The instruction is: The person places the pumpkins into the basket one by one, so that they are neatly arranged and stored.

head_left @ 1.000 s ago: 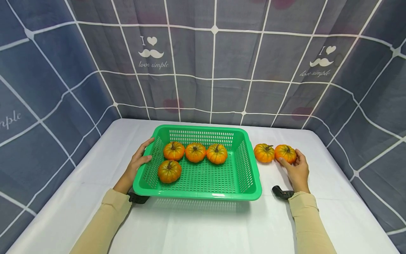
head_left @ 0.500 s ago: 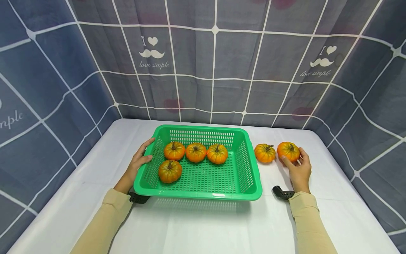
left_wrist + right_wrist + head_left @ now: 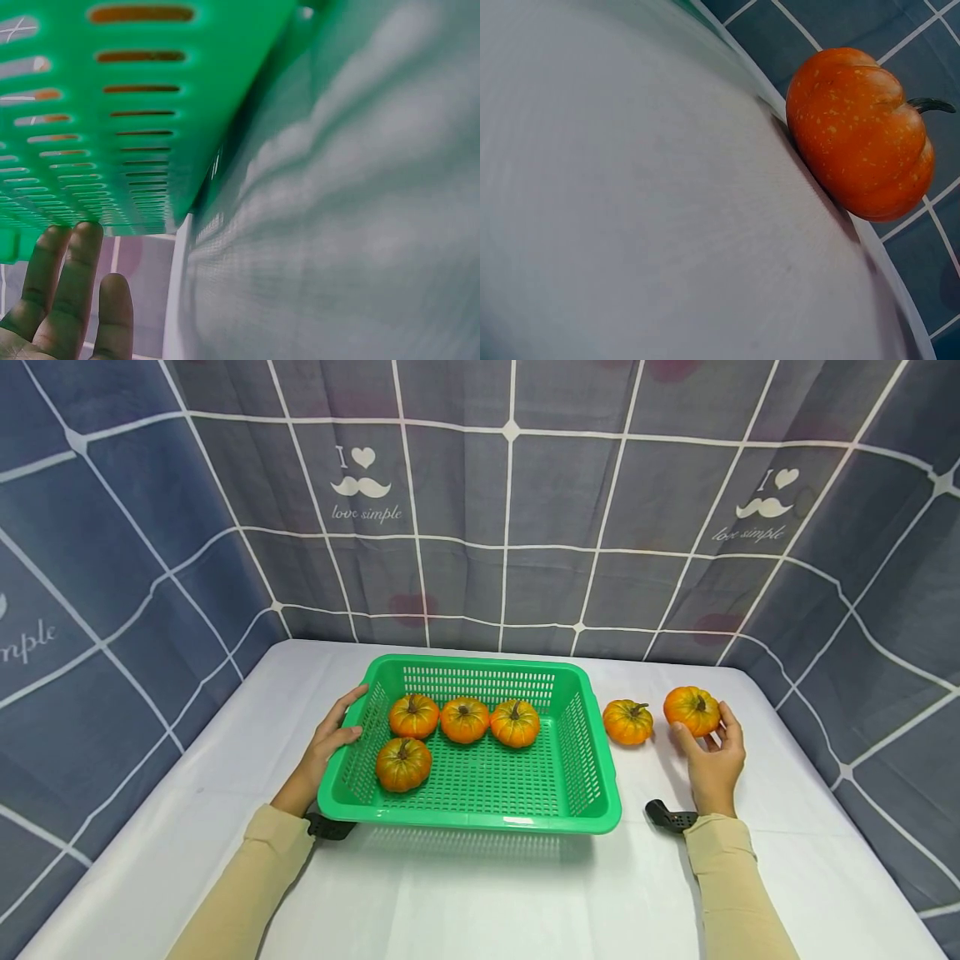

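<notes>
My left hand [image 3: 327,746] holds the left side of a green plastic basket [image 3: 480,821]. Its thumb lies over the rim, and in the left wrist view the fingers [image 3: 71,285] touch the slotted outer wall [image 3: 210,67]. Inside the basket sit several small orange pumpkins, three in a back row, including the middle pumpkin [image 3: 464,721], and a front-left pumpkin [image 3: 403,766]. To the right, my right hand [image 3: 716,764] grips a pumpkin [image 3: 692,711] between thumb and fingers, seemingly just above the table. Another pumpkin [image 3: 627,722] rests between it and the basket, seen also as an orange pumpkin [image 3: 859,135] with a dark stem.
A white cloth [image 3: 487,902] covers the table. Grey-blue curtains [image 3: 465,577] with white grid lines stand behind and along both sides. Dark wrist-worn devices sit at both wrists, such as the right camera mount [image 3: 670,817].
The right hand has shifted right and slightly up with its pumpkin, widening the gap to the neighbouring one. The left hand and the basket have stayed in place.
</notes>
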Motion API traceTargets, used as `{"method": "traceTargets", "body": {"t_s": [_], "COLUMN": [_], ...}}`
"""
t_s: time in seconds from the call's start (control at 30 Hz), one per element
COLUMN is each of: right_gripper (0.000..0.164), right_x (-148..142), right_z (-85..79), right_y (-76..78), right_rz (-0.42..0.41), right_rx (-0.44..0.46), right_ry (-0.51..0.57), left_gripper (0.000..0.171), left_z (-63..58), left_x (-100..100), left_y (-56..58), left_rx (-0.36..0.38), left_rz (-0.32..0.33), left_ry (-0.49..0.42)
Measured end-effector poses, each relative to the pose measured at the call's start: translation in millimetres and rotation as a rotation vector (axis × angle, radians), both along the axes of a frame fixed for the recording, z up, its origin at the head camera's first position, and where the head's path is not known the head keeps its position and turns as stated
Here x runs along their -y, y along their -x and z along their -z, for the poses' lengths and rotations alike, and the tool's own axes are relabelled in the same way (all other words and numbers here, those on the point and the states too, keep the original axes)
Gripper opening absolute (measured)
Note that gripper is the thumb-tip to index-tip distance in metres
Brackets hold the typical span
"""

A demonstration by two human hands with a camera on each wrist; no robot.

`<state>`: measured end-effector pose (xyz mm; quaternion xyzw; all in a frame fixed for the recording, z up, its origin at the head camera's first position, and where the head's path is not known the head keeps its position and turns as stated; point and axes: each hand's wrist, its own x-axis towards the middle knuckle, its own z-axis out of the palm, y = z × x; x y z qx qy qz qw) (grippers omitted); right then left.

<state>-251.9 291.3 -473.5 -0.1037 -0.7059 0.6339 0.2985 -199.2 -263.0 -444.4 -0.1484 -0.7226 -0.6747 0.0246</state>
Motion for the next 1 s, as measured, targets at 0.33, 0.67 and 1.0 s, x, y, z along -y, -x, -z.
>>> {"method": "traceTargets", "body": {"t_s": [0.33, 0.67, 1.0], "right_gripper": [0.079, 0.077, 0.076], "right_x": [3, 7, 13], "right_z": [-6.9, -14.3, -22.5], "right_y": [0.2, 0.1, -1.9], "right_rz": [0.007, -0.023, -0.041], "right_rx": [-0.084, -0.179, -0.258], "right_ry": [-0.005, -0.071, -0.182], "left_gripper": [0.069, 0.070, 0.068], "left_z": [-1.5, -1.2, -1.7], "left_x": [0, 0, 0], "left_y": [-1.5, -1.0, -1.6], "left_rx": [0.013, 0.010, 0.021], "left_rz": [0.006, 0.005, 0.016], "left_ry": [-0.017, -0.003, -0.015]}}
